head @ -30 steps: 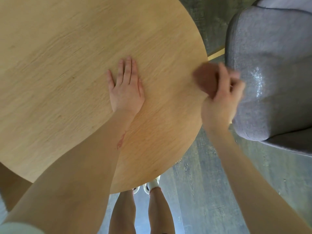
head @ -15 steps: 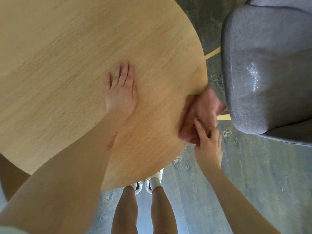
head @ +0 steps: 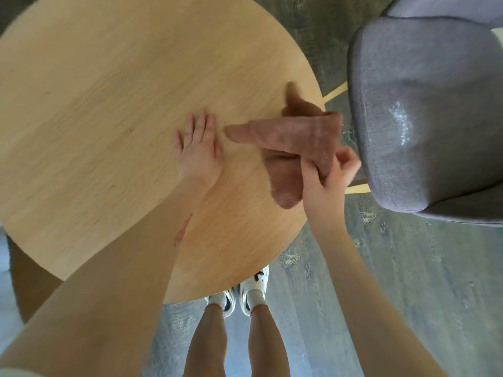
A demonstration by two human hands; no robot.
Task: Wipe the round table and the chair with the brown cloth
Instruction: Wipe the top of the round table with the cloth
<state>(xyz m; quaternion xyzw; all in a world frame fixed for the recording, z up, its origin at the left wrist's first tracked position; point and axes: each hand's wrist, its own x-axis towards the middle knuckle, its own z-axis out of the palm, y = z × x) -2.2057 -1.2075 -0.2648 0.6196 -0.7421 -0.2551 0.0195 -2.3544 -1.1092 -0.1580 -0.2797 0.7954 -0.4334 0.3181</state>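
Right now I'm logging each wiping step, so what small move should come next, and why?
Probably lower the brown cloth flat onto the round table near its right edge. The right hand pinches it bunched and lifted, one end flopping, so little of it touches wood. The left hand lies flat, bracing.

This looks like a home dining or living area. A round desk (head: 114,104) with a pale wood-grain top stands on a floor (head: 408,281) of dark grey, weathered-looking planks. To its right, just beside the rim, is a chair (head: 424,110) upholstered in grey woven fabric, with light wooden legs (head: 358,189) showing beneath it. The person wears white house shoes (head: 253,291) with bare legs.
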